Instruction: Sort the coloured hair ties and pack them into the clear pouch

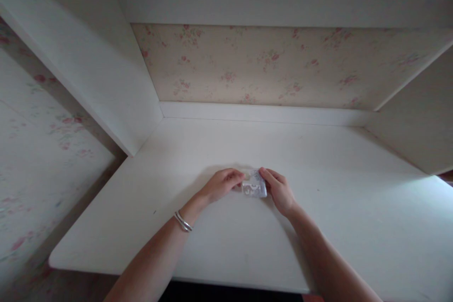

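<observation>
Between my two hands is a small clear plastic packet (254, 186) with whitish shapes showing on or in it; I cannot make out its contents. My left hand (224, 184) pinches its left edge between thumb and fingers, and a silver bangle circles that wrist. On the other side, my right hand (279, 191) grips the right edge, thumb on top near the upper corner. The packet is held just over the white desk top; whether it touches the surface cannot be told.
The white desk (219, 245) has a rounded front left corner. White side panels stand left (95, 66) and right (417, 113), with a white overhead board (269, 2) above. Floral wallpaper (262, 66) covers the wall behind. A few tiny dark specks mark the desk.
</observation>
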